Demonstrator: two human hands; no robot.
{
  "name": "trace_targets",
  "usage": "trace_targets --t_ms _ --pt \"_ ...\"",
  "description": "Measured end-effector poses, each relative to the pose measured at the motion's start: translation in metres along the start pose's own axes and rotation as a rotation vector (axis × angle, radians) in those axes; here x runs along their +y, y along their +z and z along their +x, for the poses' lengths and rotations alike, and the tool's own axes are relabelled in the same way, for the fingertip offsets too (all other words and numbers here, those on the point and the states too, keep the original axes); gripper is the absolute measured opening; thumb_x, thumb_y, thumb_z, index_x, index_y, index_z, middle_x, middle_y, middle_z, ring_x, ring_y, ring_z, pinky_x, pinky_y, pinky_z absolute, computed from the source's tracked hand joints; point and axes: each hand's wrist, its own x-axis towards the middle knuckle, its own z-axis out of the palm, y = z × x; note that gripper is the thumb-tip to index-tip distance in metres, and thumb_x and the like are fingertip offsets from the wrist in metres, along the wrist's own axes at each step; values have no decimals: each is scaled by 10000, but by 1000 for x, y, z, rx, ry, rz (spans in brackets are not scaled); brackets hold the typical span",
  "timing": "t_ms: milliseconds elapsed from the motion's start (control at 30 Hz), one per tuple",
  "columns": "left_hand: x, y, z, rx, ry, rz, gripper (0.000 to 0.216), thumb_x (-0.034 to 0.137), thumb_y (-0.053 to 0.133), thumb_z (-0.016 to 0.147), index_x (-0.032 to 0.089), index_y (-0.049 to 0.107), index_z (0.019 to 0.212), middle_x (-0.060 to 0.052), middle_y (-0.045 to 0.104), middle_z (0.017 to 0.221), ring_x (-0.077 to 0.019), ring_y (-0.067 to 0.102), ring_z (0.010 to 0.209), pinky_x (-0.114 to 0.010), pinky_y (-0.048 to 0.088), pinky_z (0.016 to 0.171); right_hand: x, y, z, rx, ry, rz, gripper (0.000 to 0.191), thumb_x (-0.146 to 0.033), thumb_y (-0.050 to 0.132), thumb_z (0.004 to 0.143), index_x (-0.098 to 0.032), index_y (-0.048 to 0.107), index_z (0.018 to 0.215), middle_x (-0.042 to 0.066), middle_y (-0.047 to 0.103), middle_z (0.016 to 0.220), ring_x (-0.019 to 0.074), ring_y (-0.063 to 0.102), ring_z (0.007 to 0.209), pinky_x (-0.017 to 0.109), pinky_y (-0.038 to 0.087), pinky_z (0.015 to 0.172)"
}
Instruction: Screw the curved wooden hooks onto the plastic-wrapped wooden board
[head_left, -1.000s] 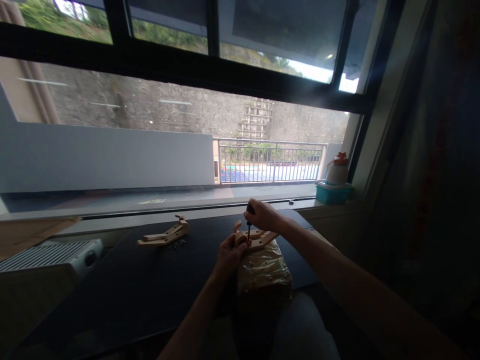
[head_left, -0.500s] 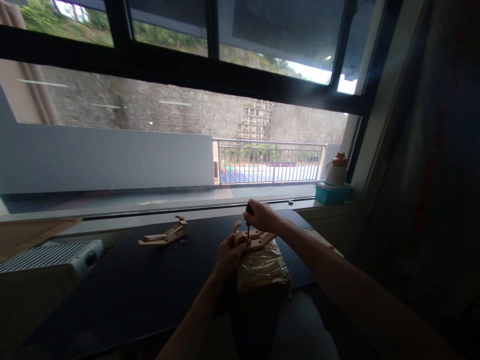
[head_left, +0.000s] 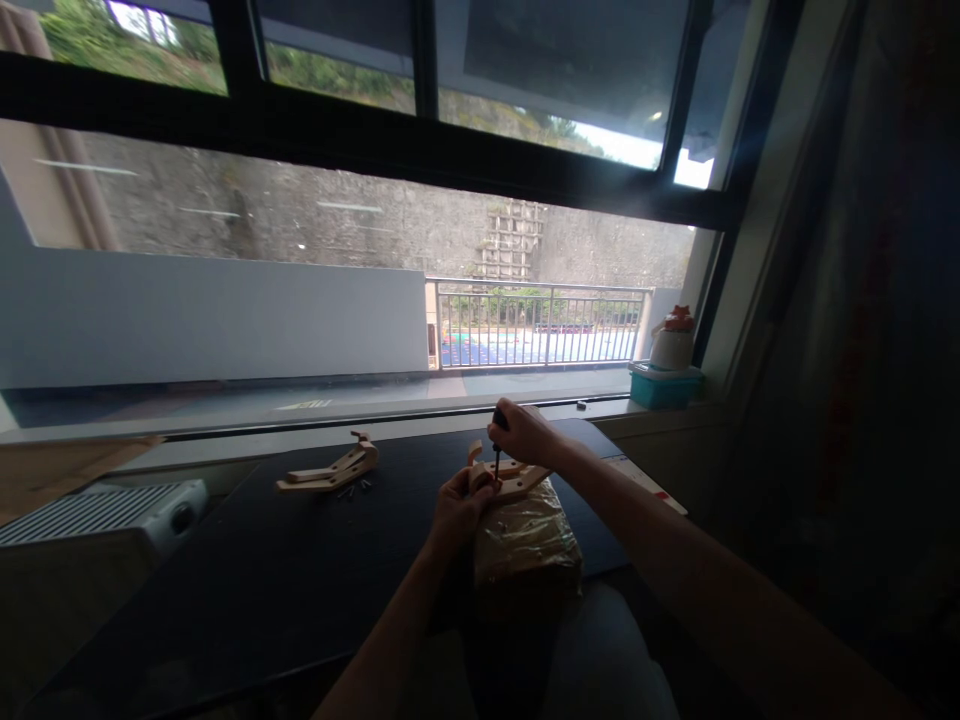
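Note:
My right hand (head_left: 523,432) is closed around the dark handle of a screwdriver (head_left: 496,462), whose shaft points straight down. The tip meets a pale wooden piece with bent arms and drilled holes (head_left: 525,482); the exact contact point is hidden by fingers. My left hand (head_left: 459,508) grips the near left end of that wooden piece. Beneath it is a block wrapped in shiny brown tape (head_left: 525,545). A similar wooden piece (head_left: 330,470) lies to the left, with several small screws (head_left: 355,490) beside it.
The dark tabletop (head_left: 300,570) runs up to the window sill. A teal box (head_left: 665,385) with a white pot (head_left: 671,350) on it stands on the sill at right. At left are a white ridged unit (head_left: 105,510) and brown cardboard (head_left: 67,470). A flat pale sheet (head_left: 667,496) lies behind my right forearm.
Hardly anything differs. My right hand and the screwdriver have shifted very slightly, and my right forearm sits a little lower. The wooden pieces and screws stay where they were.

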Motion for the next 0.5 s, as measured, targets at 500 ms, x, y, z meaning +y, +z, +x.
trace_targets --t_ms 500 --pt "-6 -1 2 -5 25 21 282 293 779 535 147 662 747 -10 689 715 -163 634 700 -276 487 710 -6 -23 19 -238 -100 1 196 -316 556 768 -151 593 869 48 628 785 113 514 629 216 338 532"
